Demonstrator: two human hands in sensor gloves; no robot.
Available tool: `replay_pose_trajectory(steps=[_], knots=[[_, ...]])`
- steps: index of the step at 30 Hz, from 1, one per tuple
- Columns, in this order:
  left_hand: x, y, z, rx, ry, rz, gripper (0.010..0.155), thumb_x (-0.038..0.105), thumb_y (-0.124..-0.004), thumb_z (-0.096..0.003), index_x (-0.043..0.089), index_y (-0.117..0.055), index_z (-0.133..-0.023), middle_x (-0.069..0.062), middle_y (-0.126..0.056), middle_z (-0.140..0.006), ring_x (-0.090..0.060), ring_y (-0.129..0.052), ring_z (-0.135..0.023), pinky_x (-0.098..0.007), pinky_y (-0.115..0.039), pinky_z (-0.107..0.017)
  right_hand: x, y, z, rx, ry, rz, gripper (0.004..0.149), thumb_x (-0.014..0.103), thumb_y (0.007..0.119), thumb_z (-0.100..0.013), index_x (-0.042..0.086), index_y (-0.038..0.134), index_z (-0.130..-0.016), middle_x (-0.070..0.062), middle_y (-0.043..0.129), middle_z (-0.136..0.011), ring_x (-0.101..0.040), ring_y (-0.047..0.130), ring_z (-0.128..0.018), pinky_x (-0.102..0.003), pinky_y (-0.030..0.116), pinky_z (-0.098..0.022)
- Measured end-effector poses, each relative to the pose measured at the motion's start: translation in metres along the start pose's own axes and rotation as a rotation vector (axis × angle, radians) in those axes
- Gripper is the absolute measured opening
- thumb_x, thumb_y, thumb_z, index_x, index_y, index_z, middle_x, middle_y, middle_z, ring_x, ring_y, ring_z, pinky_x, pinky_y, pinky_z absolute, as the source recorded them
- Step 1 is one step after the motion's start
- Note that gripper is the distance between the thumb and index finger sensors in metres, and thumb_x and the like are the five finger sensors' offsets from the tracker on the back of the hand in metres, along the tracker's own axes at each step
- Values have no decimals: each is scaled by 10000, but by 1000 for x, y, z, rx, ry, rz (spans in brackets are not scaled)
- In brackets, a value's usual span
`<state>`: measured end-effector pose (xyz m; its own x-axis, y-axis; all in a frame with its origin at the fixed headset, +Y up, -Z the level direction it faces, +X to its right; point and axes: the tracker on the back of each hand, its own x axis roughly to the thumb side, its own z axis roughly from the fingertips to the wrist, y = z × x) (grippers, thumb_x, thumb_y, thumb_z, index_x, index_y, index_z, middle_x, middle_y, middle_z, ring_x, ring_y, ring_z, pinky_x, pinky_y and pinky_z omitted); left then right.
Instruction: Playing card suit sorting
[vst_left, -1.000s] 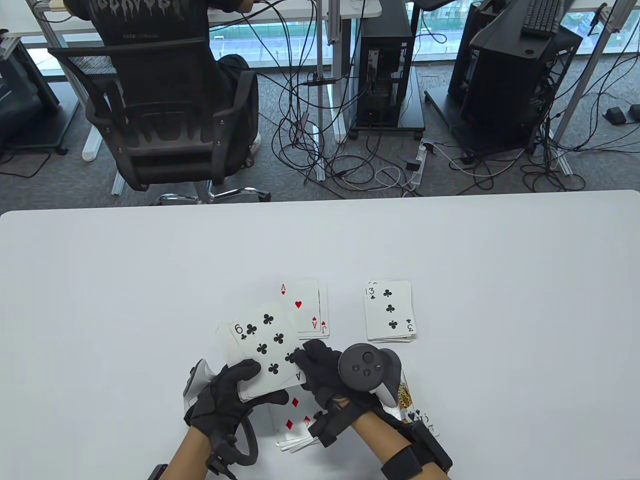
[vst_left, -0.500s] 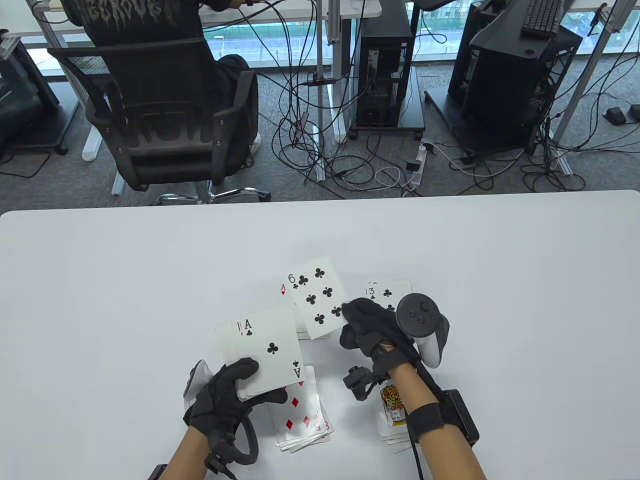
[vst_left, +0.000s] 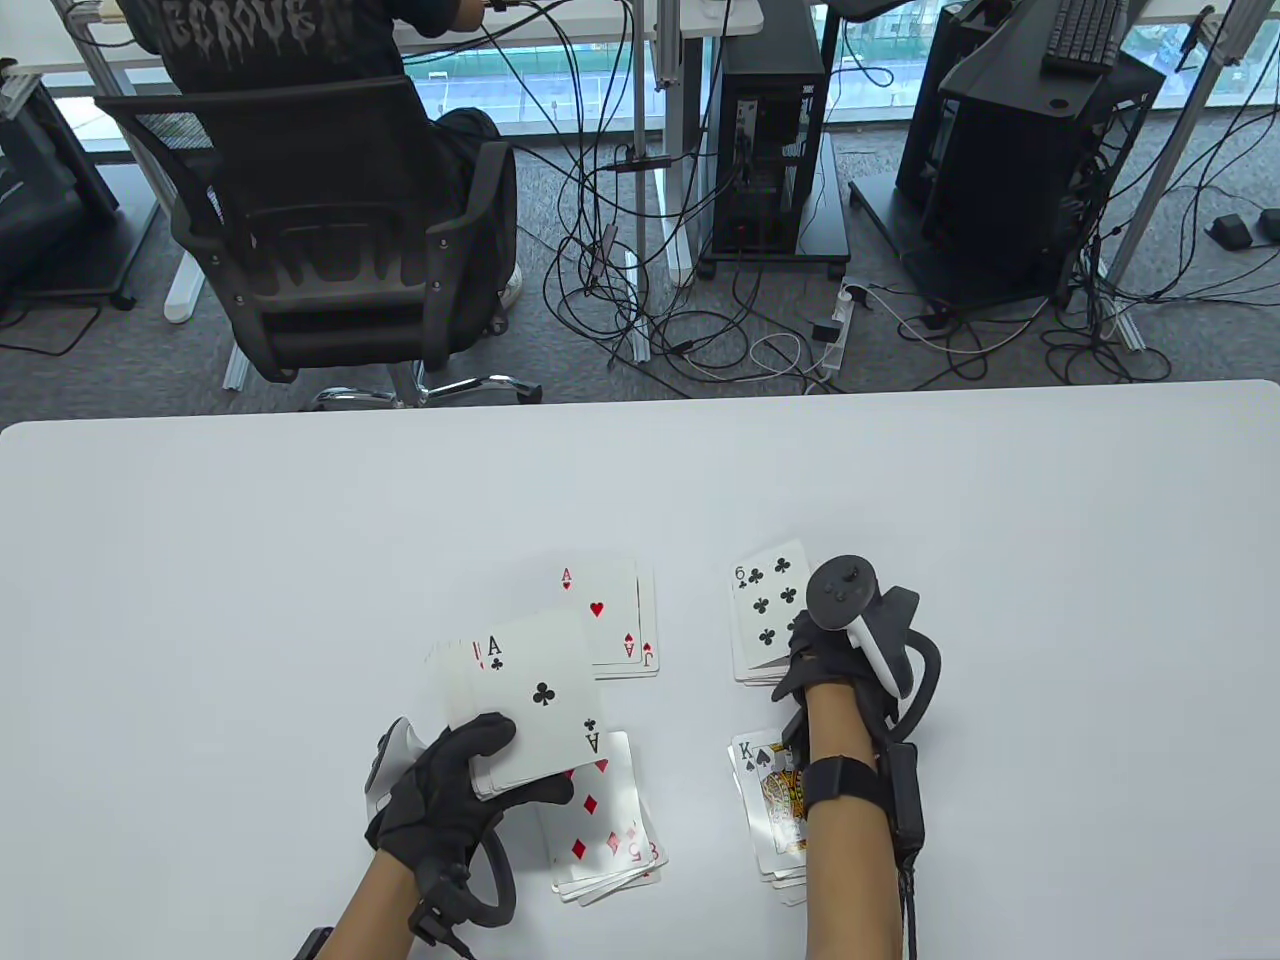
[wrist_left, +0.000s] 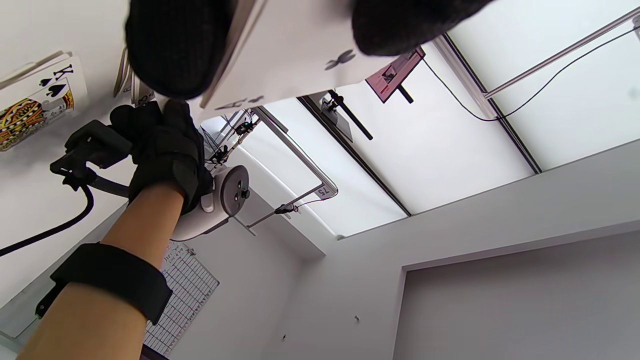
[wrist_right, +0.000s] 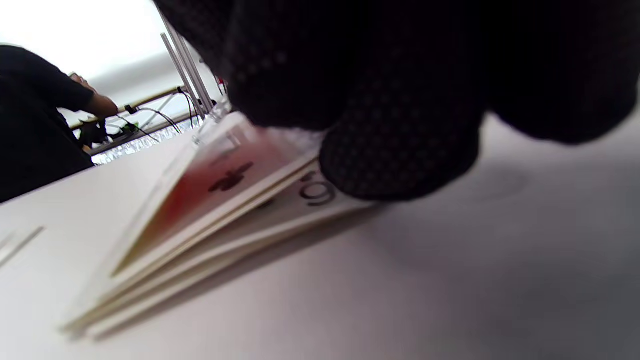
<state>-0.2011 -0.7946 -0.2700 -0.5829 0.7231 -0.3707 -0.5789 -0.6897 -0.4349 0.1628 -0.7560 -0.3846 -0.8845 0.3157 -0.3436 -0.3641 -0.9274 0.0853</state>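
On the white table (vst_left: 200, 560) we see four piles of cards lying face up in the lower middle of the table view, and a fifth bundle held in the hand.

Our left hand (vst_left: 445, 790) sits low and left of centre. Its fingers and thumb are curled around a fanned deck (vst_left: 520, 700), with the ace of clubs (vst_left: 540, 695) on top. In the left wrist view the same hand's fingers (wrist_left: 175, 45) come in from the top edge and clamp the pale cards between them.

Just above and right of that deck lies the hearts pile (vst_left: 610, 620), showing an ace of hearts. Below the held deck, partly under it, is the diamonds pile (vst_left: 600, 830), loosely spread.

Our right hand (vst_left: 825, 665) rests at the lower edge of the clubs pile (vst_left: 770, 610), right of centre, where the six of clubs (vst_left: 772, 600) is the top card. In the right wrist view a fingertip (wrist_right: 400, 155) presses down on the near corner of that pile, on a card marked with a six. We cannot tell whether the other fingers are curled or straight, as the glove fills the top of that frame.

Below the right hand, partly hidden by the forearm, lies the spades pile (vst_left: 765, 800), topped by a king.
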Motion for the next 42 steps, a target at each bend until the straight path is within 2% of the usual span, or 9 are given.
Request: replay_pose_trajectory(steps=[7, 13, 19, 21, 25, 29, 34, 38, 42], knots=[[0, 0, 0, 4, 4, -2, 547, 413, -656, -639, 334, -362, -1093, -12, -508, -1153, -339, -706, -1024, -465, -798, -604, 4, 13, -1, 64, 50, 207, 477, 253, 679, -545, -180, 744, -733, -87, 923, -331, -270, 971, -288, -470, 858, -232], [0, 0, 0, 4, 5, -4, 547, 414, -656, -639, 334, -361, -1093, -12, -507, -1153, -337, -706, -1025, -464, -798, -604, 6, 7, 3, 22, 38, 222, 501, 278, 686, -546, -181, 735, -742, -98, 925, -342, -290, 973, -289, -481, 854, -235], [0, 0, 0, 6, 10, -2, 547, 414, -656, -639, 334, -362, -1093, -10, -507, -1153, -338, -704, -1025, -464, -797, -605, 28, -13, 21, -101, -165, 204, 506, 286, 687, -546, -178, 732, -743, -95, 925, -340, -294, 976, -271, -483, 855, -224], [-1, 0, 0, 7, 11, 1, 546, 413, -657, -638, 335, -363, -1092, -10, -508, -1153, -339, -705, -1024, -465, -797, -605, 43, -16, 37, -120, -312, 143, 512, 290, 679, -549, -180, 730, -746, -95, 926, -346, -294, 978, -275, -481, 857, -227], [-1, 0, 0, 10, 12, -1, 547, 413, -656, -639, 334, -361, -1093, -10, -505, -1153, -339, -704, -1025, -465, -796, -607, 69, -12, 74, -98, -551, -116, 525, 295, 657, -560, -189, 724, -753, -111, 929, -364, -310, 978, -290, -492, 855, -235], [-1, 0, 0, 12, 11, 1, 546, 413, -656, -638, 335, -362, -1092, -10, -506, -1153, -338, -703, -1026, -466, -795, -607, 88, 4, 109, 47, -719, -398, 557, 309, 630, -573, -204, 697, -780, -146, 926, -409, -349, 968, -336, -520, 842, -264], [-1, 0, 0, 13, 10, -1, 548, 413, -657, -638, 334, -362, -1093, -9, -506, -1153, -338, -703, -1026, -465, -796, -606, 97, 25, 138, 137, -814, -512, 690, 399, 649, -569, -233, 615, -843, -200, 902, -500, -411, 940, -417, -559, 818, -311], [-1, 0, 0, 13, 14, 0, 547, 413, -657, -637, 334, -363, -1092, -8, -507, -1153, -337, -703, -1026, -465, -795, -607, 102, 32, 149, 118, -857, -476, 787, 444, 710, -531, -233, 512, -879, -201, 856, -570, -420, 912, -477, -565, 803, -352], [-2, 0, 0, 8, 16, -3, 548, 413, -658, -637, 334, -364, -1092, -8, -508, -1152, -338, -705, -1025, -466, -796, -606, 103, 35, 151, 87, -852, -510, 770, 435, 746, -504, -210, 515, -856, -146, 848, -547, -378, 921, -464, -535, 817, -349]])
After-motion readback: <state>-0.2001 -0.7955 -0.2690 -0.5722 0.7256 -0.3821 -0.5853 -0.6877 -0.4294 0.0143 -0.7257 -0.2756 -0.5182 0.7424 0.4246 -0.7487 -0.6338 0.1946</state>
